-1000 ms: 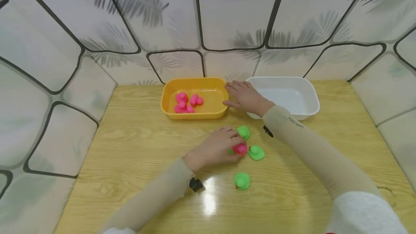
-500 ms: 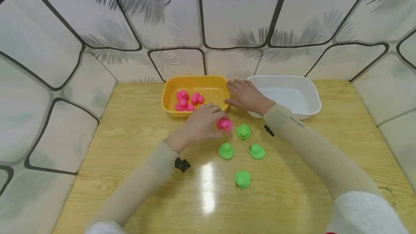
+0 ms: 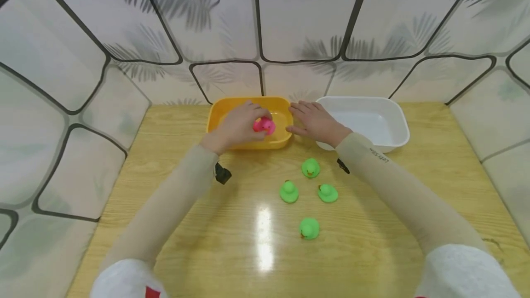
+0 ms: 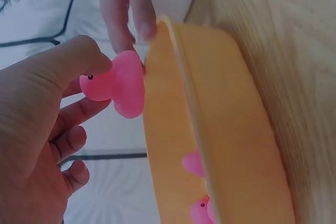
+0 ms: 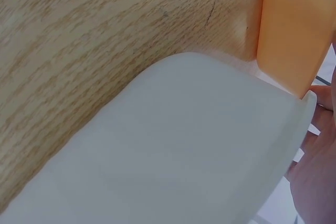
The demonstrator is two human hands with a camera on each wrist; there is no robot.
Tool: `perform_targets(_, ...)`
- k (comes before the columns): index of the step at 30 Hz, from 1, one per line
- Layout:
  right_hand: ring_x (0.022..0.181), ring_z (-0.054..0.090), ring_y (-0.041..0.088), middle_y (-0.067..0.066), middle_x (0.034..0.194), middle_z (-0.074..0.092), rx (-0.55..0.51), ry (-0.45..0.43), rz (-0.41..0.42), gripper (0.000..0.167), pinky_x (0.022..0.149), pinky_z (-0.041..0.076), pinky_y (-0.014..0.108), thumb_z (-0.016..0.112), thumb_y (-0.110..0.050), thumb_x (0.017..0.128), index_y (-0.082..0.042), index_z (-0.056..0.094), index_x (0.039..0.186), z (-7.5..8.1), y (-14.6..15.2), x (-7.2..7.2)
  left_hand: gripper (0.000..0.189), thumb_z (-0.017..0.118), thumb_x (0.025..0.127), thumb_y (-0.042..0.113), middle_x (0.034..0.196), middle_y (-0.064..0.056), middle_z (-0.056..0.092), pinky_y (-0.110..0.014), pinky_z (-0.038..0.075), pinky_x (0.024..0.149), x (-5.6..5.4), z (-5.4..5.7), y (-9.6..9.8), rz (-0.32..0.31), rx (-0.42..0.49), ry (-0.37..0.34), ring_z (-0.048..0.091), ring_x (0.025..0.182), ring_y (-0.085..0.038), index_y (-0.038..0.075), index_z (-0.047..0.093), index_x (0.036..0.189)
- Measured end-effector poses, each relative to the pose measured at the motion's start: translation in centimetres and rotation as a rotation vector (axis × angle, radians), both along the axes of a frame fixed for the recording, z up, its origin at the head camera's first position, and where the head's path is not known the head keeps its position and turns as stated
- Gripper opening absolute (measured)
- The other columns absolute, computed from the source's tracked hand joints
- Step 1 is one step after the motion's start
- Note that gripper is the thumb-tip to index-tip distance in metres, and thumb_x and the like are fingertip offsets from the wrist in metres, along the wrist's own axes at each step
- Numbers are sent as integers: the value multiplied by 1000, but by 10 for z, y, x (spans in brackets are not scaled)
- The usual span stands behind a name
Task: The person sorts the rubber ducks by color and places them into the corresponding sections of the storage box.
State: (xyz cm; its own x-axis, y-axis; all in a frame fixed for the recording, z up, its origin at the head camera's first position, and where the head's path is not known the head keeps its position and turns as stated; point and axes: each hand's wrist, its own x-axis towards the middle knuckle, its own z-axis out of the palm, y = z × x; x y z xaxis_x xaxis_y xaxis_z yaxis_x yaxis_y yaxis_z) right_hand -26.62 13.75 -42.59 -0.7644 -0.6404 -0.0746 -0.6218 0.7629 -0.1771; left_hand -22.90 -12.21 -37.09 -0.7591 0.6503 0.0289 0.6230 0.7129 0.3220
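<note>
My left hand (image 3: 240, 125) pinches a pink rubber duck (image 4: 128, 85) between thumb and forefinger, over the yellow tub (image 3: 285, 139). Inside that tub lie more pink ducks (image 4: 200, 211), mostly hidden behind the left hand in the head view. My right hand (image 3: 316, 123) has its fingers extended and rests at the yellow tub's right end, beside the white tub (image 3: 397, 144). In the right wrist view the white tub (image 5: 173, 140) fills much of the picture, and the right hand (image 5: 317, 166) shows at the edge.
Several green ducks sit on the wooden table in front of the tubs: one duck (image 3: 310, 168) at the back, one (image 3: 289, 192) to the left, one (image 3: 328, 193) to the right and one (image 3: 309, 228) nearest me. A patterned cloth wall (image 3: 306, 17) stands behind.
My left hand has carried the pink duck from among the green ducks, back and to the left, to above the yellow tub. The right hand has stayed in place.
</note>
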Motion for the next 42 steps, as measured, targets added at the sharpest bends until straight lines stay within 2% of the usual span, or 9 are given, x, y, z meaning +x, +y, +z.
perform_targets(4, 153, 27, 43, 22, 165, 35, -15, -19, -2, 75, 124, 20, 61, 52, -50, 107, 3, 37, 159, 0, 1, 1, 36, 77, 91, 21, 123, -8, 70, -42, 47, 100, -17, -4, 0, 30, -24, -46, 55, 110, -30, 8, 70, 124)
perform_targets(9, 154, 26, 42, 21, 165, 35, -19, -23, -3, 75, 124, 20, 60, 51, -51, 108, 1, 36, 159, -3, 0, 3, 37, 77, 92, 18, 123, -10, 68, -43, 46, 98, -31, -11, 0, 79, -14, -76, 52, 108, -30, 6, 70, 127)
perform_targets(14, 154, 27, 42, 21, 165, 36, -18, -15, -3, 74, 124, 20, 60, 51, -50, 108, 1, 37, 159, -2, -1, 4, 39, 76, 95, 20, 130, -10, 66, -43, 46, 102, -41, -20, 1, 148, -21, -89, 51, 113, -30, 9, 68, 131)
perform_targets(17, 154, 27, 42, 21, 165, 35, -17, -17, -4, 74, 124, 19, 60, 51, -50, 108, 1, 36, 159, -2, -1, 4, 42, 75, 96, 19, 132, -10, 65, -43, 46, 104, -44, -24, 2, 168, -24, -93, 51, 116, -29, 10, 66, 136)
perform_targets(24, 153, 27, 42, 21, 165, 35, -10, -15, -13, 75, 124, 19, 60, 51, -50, 108, 2, 36, 159, -2, 0, 4, 47, 73, 98, 18, 132, -13, 61, -46, 44, 109, -44, -26, 0, 167, 24, -114, 53, 122, -32, 7, 60, 142)
perform_targets(30, 153, 27, 43, 21, 165, 36, -9, -11, -16, 75, 124, 18, 60, 52, -51, 107, 1, 37, 159, -1, 0, 1, 41, 73, 99, 19, 129, -13, 63, -45, 46, 107, -38, -27, -5, 175, 102, -71, 57, 118, -32, 5, 64, 137)
perform_targets(35, 154, 26, 43, 20, 162, 40, -10, -3, -21, 76, 124, 18, 62, 55, -53, 105, -1, 41, 158, 4, -2, 0, 37, 71, 101, 22, 128, -12, 66, -45, 47, 107, -33, -30, -7, 154, 78, -46, 60, 117, -31, 6, 66, 133)
perform_targets(39, 154, 26, 43, 20, 159, 44, -82, 3, -23, 73, 124, 18, 61, 59, -51, 104, -2, 45, 155, 10, -2, 2, 35, 69, 102, 27, 127, -12, 67, -46, 45, 109, -28, -32, -6, 129, 81, -36, 60, 119, -32, 7, 68, 131)
perform_targets(42, 153, 28, 43, 19, 154, 50, -163, 23, 10, 65, 124, 18, 59, 61, -46, 104, -2, 51, 151, 14, -3, 7, 36, 68, 102, 30, 125, -12, 67, -47, 45, 109, -23, -32, -6, 126, 96, -38, 59, 118, -32, 7, 68, 130)
